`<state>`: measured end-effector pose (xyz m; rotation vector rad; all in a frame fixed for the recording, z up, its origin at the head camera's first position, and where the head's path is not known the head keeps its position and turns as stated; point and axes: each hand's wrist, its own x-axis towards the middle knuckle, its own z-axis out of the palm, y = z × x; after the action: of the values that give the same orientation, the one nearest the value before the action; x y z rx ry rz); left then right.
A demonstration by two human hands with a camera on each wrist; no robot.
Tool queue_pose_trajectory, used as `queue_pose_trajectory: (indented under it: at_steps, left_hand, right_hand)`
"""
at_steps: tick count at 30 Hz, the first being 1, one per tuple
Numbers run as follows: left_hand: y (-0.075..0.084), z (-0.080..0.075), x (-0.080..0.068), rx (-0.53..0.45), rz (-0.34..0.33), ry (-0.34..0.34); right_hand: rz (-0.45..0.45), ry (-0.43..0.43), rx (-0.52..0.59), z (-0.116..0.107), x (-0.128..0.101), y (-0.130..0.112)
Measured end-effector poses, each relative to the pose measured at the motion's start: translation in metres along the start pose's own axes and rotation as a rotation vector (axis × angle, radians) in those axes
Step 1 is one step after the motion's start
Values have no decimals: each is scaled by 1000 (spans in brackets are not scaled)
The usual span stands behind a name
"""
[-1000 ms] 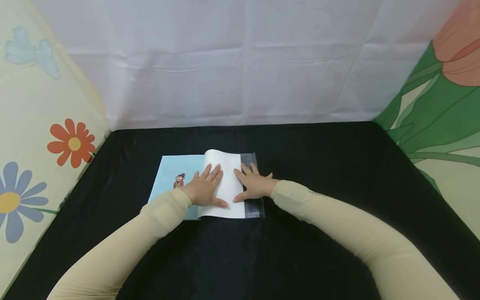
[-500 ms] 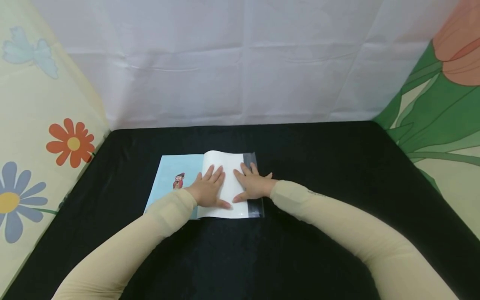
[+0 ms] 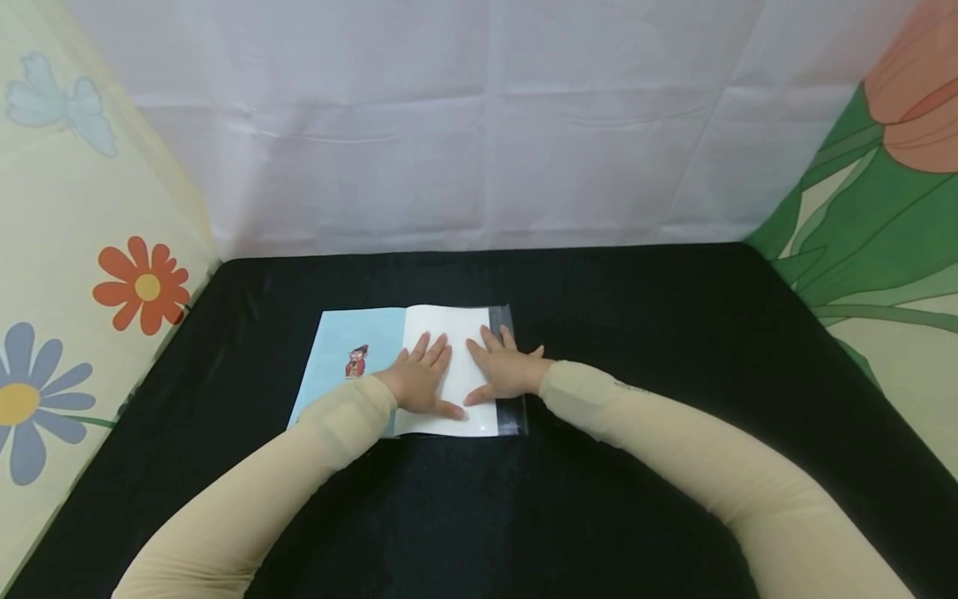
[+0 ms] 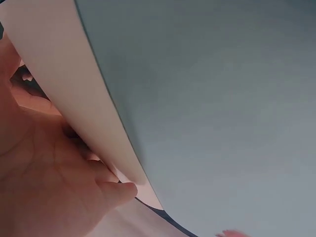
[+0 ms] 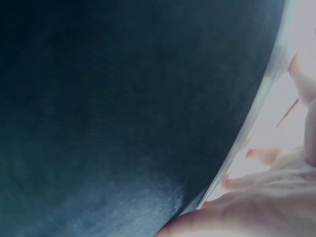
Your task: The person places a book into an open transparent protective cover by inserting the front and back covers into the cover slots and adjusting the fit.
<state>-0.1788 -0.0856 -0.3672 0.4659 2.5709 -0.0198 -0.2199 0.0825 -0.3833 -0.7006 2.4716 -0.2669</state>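
In the head view a booklet lies spread on the black cloth, its light-blue side at left bearing a small cartoon figure. Its right side is a white sheet, with a clear plastic strip showing past the right edge. My left hand rests on the white sheet near the fold, fingers spread. Across from it, my right hand presses the sheet's right edge and the strip with straight fingers. The left wrist view shows my left palm close up; part of my right hand shows in the right wrist view.
A black cloth covers the table around the booklet. Behind it hangs a white sheet of fabric. Panels printed with flowers stand at the left and right.
My left hand has slid slightly right. The white sheet's edge has shifted right over more of the plastic strip, and its bulge by the fold has flattened. My right hand stays nearly still.
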Motion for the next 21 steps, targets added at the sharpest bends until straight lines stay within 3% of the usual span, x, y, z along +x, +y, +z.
queue_pose_trajectory:
  at_steps: [13, 16, 21]
  left_hand:
    - [-1, 1, 3, -7, -4, 0]
    - [-1, 1, 2, -14, 11, 14]
    - [-4, -3, -2, -34, 40, 24]
  right_hand:
    - [-12, 0, -1, -1, 3, 5]
    - [-45, 67, 82, -5, 3, 9]
    - [-52, 279, 289, -10, 1, 16]
